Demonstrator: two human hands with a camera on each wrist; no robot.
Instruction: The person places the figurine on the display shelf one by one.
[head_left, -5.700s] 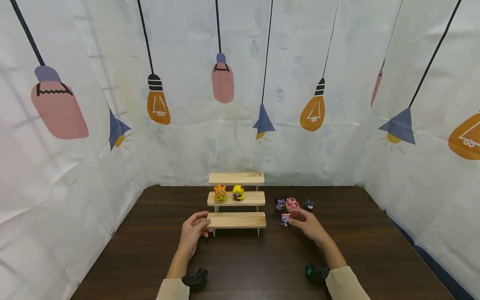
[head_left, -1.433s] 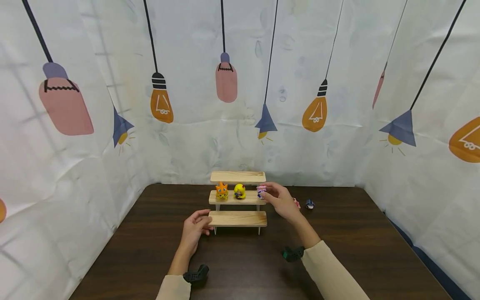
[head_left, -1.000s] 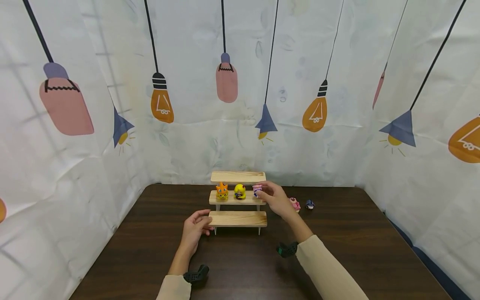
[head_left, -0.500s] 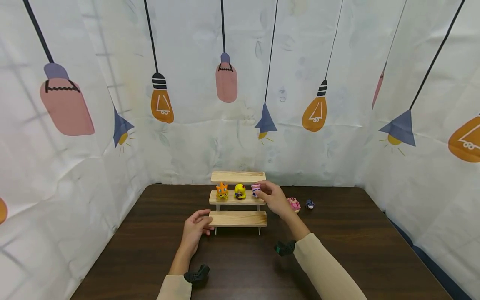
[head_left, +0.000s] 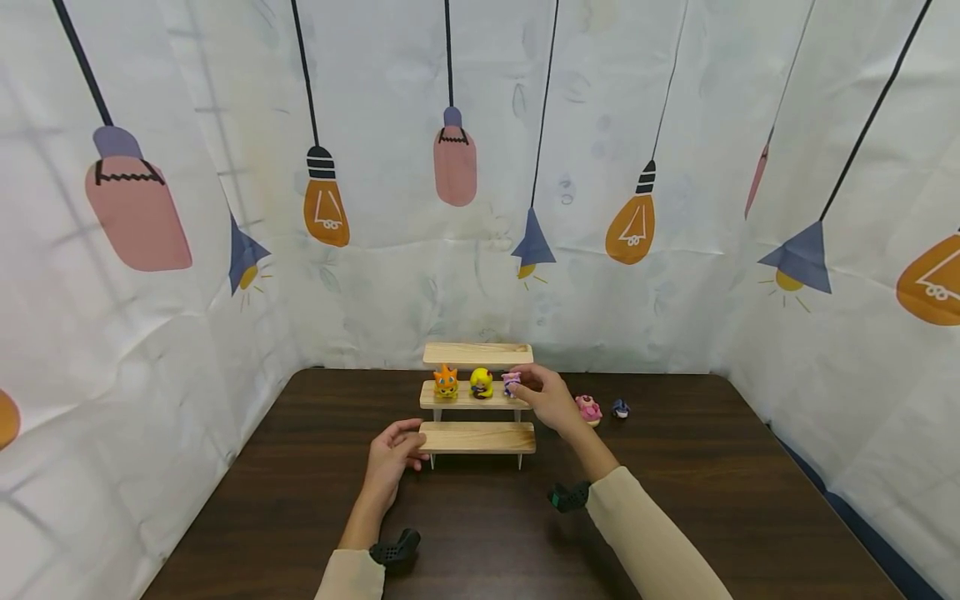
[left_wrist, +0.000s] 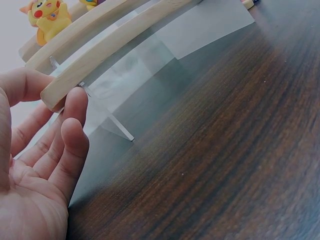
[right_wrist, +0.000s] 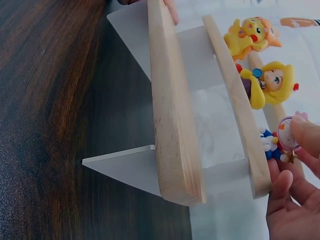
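Note:
A wooden display shelf (head_left: 477,437) with three steps on clear supports stands at the back of the table. My left hand (head_left: 392,460) grips the left end of its lowest step, with the thumb above and fingers below in the left wrist view. My right hand (head_left: 551,398) pinches a small pink-and-white figurine (head_left: 512,382), which stands at the right end of the middle step; in the right wrist view, its blue body (right_wrist: 270,142) is upright over the board. Left of it on that step are a yellow-haired figurine (head_left: 482,383) and an orange-eared yellow figurine (head_left: 446,382).
Right of the shelf, a pink figurine (head_left: 588,409) and a small dark-blue figurine (head_left: 620,408) sit on the dark wooden table (head_left: 480,533). A lamp-patterned curtain (head_left: 375,308) closes off the back and sides.
My right hand has carried the pink-and-white figurine from the table to the middle step, then shifted it slightly left towards the yellow-haired one. The left hand keeps its grip on the shelf.

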